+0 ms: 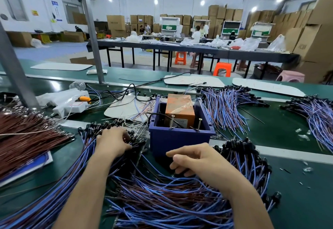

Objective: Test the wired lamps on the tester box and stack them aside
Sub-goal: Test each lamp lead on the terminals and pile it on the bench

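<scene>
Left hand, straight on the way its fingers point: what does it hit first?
The left hand points right, toward the blue tester box. First in line are the black lamp heads right at its fingertips; the box's left front corner comes next. Depth is unclear, so that order is only likely.

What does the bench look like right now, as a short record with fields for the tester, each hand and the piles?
tester box: blue bin holding an orange unit, two screws upright at its near rim
left hand: on black lamp heads left of the bin; grip unclear
right hand: fingers curled, before the bin, over wires; nothing seen held
near pile: blue-and-brown wired lamps under both forearms
far pile: another heap right of the bin
left edge: brown wire bundle
</scene>
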{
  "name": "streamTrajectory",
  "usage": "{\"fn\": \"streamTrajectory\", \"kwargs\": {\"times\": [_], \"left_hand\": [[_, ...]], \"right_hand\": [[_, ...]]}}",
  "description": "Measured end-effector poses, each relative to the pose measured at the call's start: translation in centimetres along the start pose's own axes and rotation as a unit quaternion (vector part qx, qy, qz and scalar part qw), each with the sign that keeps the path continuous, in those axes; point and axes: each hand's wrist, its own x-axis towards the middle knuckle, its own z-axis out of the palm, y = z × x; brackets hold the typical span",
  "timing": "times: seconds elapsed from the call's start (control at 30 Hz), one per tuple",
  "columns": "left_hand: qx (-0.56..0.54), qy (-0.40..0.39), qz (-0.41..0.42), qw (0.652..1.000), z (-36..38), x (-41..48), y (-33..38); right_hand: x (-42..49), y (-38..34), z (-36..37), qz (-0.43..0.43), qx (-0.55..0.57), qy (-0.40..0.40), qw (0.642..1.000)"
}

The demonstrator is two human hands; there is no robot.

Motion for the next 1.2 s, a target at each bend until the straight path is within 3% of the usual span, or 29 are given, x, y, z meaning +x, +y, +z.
{"fn": "streamTrajectory", "kwargs": {"times": [0.1, 0.3, 0.4, 0.53, 0.63, 0.8, 0.9, 1.07, 1.2], "left_hand": [[0.090, 0.030, 0.001, 0.996, 1.2, -0.1, 1.1], [0.025, 0.071, -0.023, 0.997, 1.4, 0.1, 1.1], [-0.116, 0.145, -0.011, 0.983, 0.6, 0.2, 1.0], [-0.369, 0.228, 0.026, 0.901, -2.7, -0.8, 1.7], [-0.473, 0.161, 0.121, 0.858, -5.0, -3.4, 3.4], [-0.472, -0.049, 0.266, 0.839, -4.4, -7.4, 8.2], [-0.465, -0.114, 0.267, 0.836, -3.1, -7.7, 9.4], [-0.445, -0.135, 0.246, 0.850, -3.3, -6.1, 7.4], [-0.411, -0.117, 0.203, 0.881, -4.2, -4.7, 4.3]], "right_hand": [[-0.1, 0.1, -0.1, -0.002, 0.001, -0.001, 1.000], [-0.2, 0.1, -0.2, -0.004, 0.001, 0.007, 1.000], [-0.1, 0.0, -0.2, -0.011, 0.016, 0.028, 0.999], [0.1, -0.3, 0.0, -0.054, 0.060, 0.087, 0.993], [0.0, -0.8, 0.1, -0.117, 0.106, 0.102, 0.982], [0.0, -1.5, 0.1, -0.161, 0.273, 0.135, 0.939], [-0.1, -1.6, -0.5, -0.146, 0.415, 0.210, 0.873], [-0.4, -0.9, -2.2, -0.105, 0.497, 0.364, 0.781], [-0.6, 0.4, -3.3, -0.088, 0.480, 0.430, 0.759]]}}
